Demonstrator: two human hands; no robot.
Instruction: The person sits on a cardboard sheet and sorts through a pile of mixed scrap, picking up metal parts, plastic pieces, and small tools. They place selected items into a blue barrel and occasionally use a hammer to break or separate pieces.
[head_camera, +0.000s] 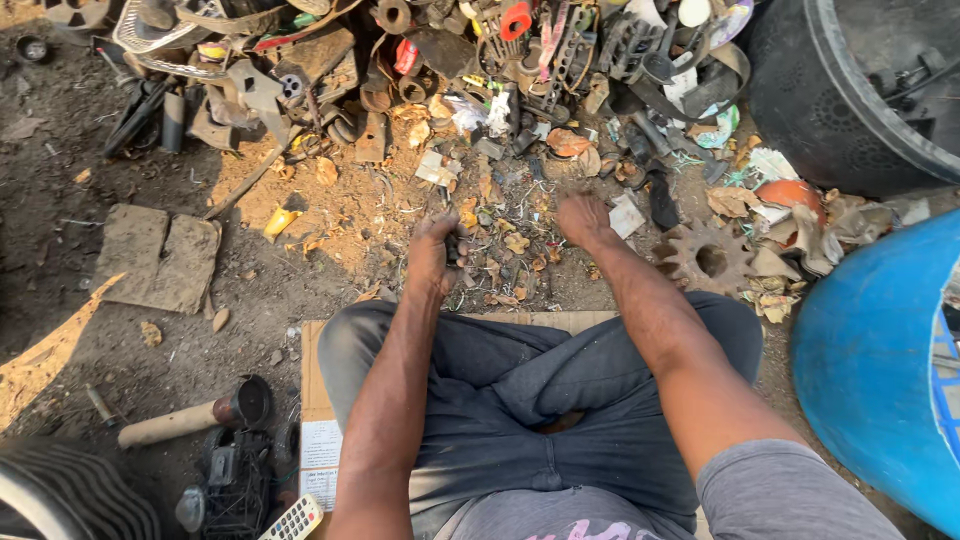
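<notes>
I sit cross-legged on a flattened cardboard sheet (312, 380) on dirt ground. My left hand (434, 250) reaches forward, fingers curled around a small dark piece of scrap that I cannot identify. My right hand (582, 218) lies palm down on the ground among small scraps and dry leaves, fingers pressed into the litter; whether it grips anything is hidden. A big heap of rusty metal scrap (430, 60) stretches across the top of the view, just beyond both hands.
A rusty toothed sprocket (708, 260) lies right of my right arm. A blue plastic drum (870, 370) stands at right, a black tub (850, 90) behind it. At left lie a flat cardboard piece (158, 256), a hammer (190, 418) and a remote control (296, 520).
</notes>
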